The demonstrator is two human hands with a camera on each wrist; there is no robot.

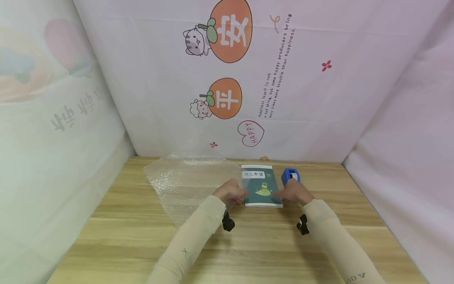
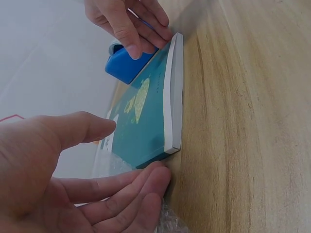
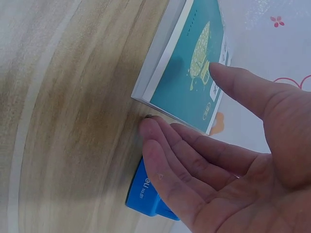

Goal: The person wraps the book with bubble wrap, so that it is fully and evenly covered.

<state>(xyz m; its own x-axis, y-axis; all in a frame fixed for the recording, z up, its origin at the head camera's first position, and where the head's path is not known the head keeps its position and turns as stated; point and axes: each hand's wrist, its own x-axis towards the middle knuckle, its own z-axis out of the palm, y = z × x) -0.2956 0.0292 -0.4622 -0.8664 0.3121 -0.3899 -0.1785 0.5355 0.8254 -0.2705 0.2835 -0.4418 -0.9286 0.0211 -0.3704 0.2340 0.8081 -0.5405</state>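
Note:
A green book (image 1: 260,187) with a white title label and a yellow-green picture lies flat on the wooden table. At its left edge is my left hand (image 1: 231,191), thumb raised over the cover and fingertips close beside the lower corner in the left wrist view. On the opposite side, my right hand (image 3: 223,145) has its fingers by the book's edge and its thumb held above the cover. A blue tape dispenser (image 1: 286,175) stands just beyond the right hand, partly hidden by it. Clear bubble wrap (image 1: 188,181) spreads over the table left of the book, partly behind the left arm.
The wooden table (image 1: 248,252) meets a printed white cloth wall (image 1: 301,130) right behind the book. White cloth also hangs along the left and right sides. A black wrist mount (image 1: 228,221) sits at the left wrist, another at the right.

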